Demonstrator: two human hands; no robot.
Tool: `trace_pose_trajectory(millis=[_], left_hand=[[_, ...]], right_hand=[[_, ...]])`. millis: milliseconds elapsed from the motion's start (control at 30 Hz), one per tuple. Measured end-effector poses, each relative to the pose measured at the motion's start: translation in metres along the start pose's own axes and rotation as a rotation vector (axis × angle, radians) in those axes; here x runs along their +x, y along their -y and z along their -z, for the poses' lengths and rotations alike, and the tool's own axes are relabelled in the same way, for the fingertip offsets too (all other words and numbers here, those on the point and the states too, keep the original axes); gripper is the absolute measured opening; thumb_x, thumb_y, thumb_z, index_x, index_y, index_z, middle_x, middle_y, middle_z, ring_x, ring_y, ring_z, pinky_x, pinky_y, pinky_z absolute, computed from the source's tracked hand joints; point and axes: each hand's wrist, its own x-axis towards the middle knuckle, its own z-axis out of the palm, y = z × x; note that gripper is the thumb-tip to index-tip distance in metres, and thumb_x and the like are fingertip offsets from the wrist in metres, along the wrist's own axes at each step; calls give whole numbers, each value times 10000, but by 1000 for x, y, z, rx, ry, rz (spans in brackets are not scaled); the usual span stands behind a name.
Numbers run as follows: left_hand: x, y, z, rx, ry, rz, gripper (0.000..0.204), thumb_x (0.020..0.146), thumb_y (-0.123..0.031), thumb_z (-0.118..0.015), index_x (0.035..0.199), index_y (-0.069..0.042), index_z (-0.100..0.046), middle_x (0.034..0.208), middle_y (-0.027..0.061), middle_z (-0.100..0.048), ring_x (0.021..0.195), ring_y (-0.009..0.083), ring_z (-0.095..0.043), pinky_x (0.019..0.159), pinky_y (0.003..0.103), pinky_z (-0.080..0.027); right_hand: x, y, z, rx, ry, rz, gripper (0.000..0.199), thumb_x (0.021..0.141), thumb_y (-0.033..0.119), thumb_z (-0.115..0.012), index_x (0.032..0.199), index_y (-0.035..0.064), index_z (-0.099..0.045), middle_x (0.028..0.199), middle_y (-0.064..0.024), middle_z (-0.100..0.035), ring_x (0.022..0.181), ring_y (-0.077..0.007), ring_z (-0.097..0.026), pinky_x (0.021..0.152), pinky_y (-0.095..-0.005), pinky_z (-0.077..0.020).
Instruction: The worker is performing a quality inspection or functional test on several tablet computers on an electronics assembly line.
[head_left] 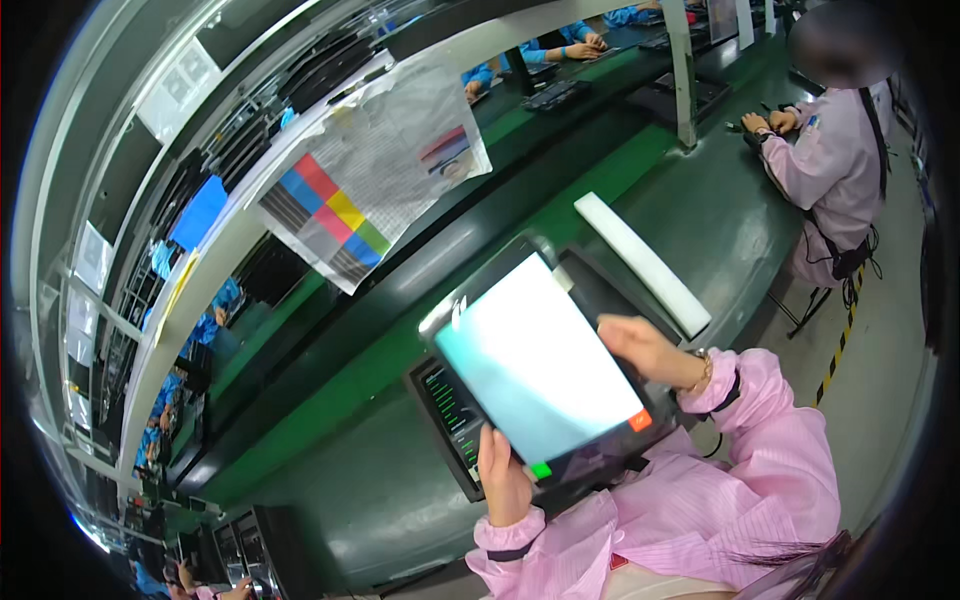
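A dark-framed tablet (pixel 540 350) is held up over the bench, tilted. Its lit screen is white to pale cyan, with a green patch and an orange patch at its lower corners. Around the lower left edge closes my left hand (pixel 503 478), its fingers upright against the frame. On the opposite side, my right hand (pixel 645 347) grips the right edge, fingers over the rim. Partly covered by the tablet, another dark-screened device (pixel 452 425) with green lines on its display lies on the bench.
A long white foam strip (pixel 645 265) lies on the green bench (pixel 360 500). Beyond hangs a paper sheet (pixel 350 190) with coloured blocks. At the right, a co-worker in pink (pixel 825 150) sits along the bench. A metal post (pixel 680 80) stands at the back. Several blue-sleeved workers are farther off.
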Motion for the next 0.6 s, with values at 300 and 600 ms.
trace_pose_trajectory(millis=[300,600], left_hand=[[-31,-4,11,75,-84,-112,314,955,-221,-478,1157,19,-464,1047,81,-579,929,145,-557,824,266,-432],[-31,4,33,211,-175,-364,232,957,-172,-476,1092,16,-474,1008,61,-569,876,115,-529,787,244,-424]], right_hand=[[42,39,-26,159,-204,321,362,964,126,-421,1307,33,-351,596,45,-429,477,-20,-354,453,-185,-297],[53,12,-11,551,87,-267,155,907,147,-489,939,48,-605,786,28,-607,664,-40,-548,613,-193,-449]])
